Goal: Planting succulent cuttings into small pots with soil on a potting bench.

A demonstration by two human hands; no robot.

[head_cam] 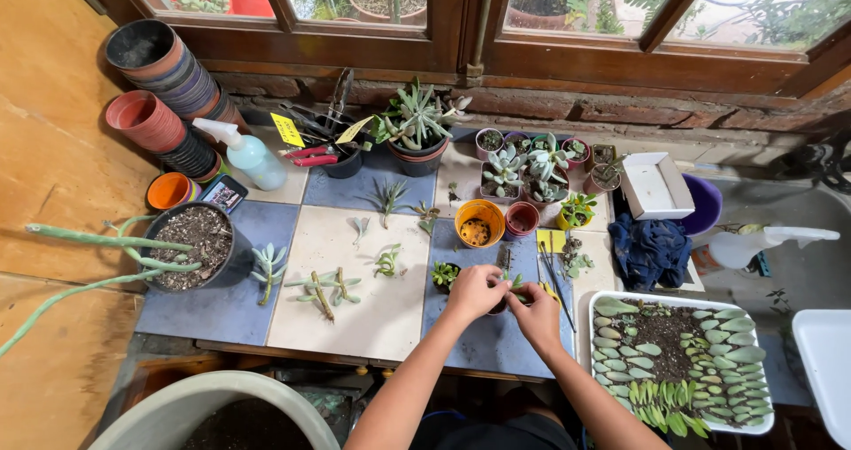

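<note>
Both hands meet over the tiled worktop (372, 317), at its near edge. The left hand (474, 290) has its fingers curled together and pinched on a small dark plastic pot (499, 307), most of which is hidden beneath the knuckles. The right hand (536, 315) closes from the other side, its fingertips (521, 297) pressed onto a small green succulent cutting (515, 281) that sticks up between the two hands. Whether the cutting sits in the pot's soil or is only held above it cannot be told.

Just left of the grip stands a tiny dark pot with a green rosette (443, 275). Directly beyond the grip sit a round orange plastic pot (480, 223) and a smaller dark red pot (521, 219). Just right of the right hand lie a thin dark stick-like tool (555, 283) and a yellow tag (550, 240). Further right, near the right forearm, a white rectangular tray of dark soil lined with rows of green succulent leaves (681, 361) rests at the table's edge, with a crumpled dark blue cloth (650, 250) beyond it. Well to the left of the grip, loose pale green succulent cuttings (330, 288) lie on a cream tile, and a black round pot filled with gritty soil (197, 242) stands further left.
</note>
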